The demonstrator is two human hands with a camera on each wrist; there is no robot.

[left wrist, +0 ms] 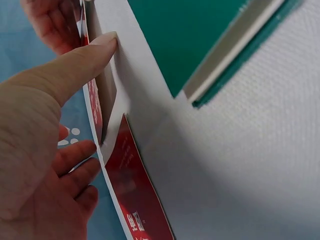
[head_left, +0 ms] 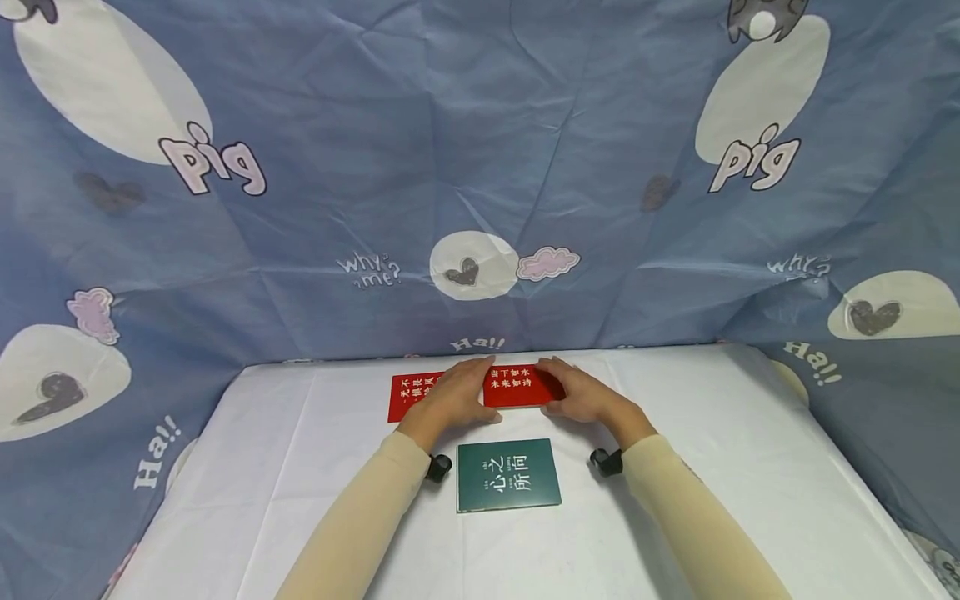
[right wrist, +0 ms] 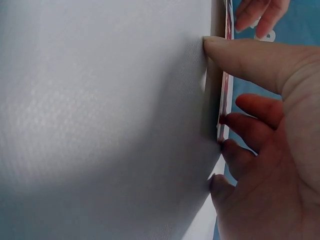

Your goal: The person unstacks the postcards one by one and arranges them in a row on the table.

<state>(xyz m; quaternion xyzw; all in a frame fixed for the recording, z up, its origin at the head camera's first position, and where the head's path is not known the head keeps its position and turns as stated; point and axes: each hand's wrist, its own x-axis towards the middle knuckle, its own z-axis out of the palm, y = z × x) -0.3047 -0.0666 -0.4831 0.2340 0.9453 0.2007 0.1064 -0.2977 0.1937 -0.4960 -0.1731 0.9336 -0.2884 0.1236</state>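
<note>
Towards the back of the table, a red book point(head_left: 512, 385) with white writing lies between my two hands. My left hand point(head_left: 452, 397) holds its left end, thumb at the front edge and fingers reaching towards the far side. On the right end my right hand point(head_left: 587, 396) has its thumb point(right wrist: 240, 57) along the front edge, with curled fingertips by the book's end. Partly behind the left hand lies a second red book point(head_left: 405, 396), flat on the cloth. Nearer to me, between the forearms, is a dark green book point(head_left: 508, 475) with white characters.
A white cloth point(head_left: 315, 533) covers the table. Right behind its far edge hangs a blue printed curtain point(head_left: 390, 183), which also runs along both sides. Dark wrist cameras sit on the left wrist point(head_left: 438, 467) and right wrist point(head_left: 606, 462).
</note>
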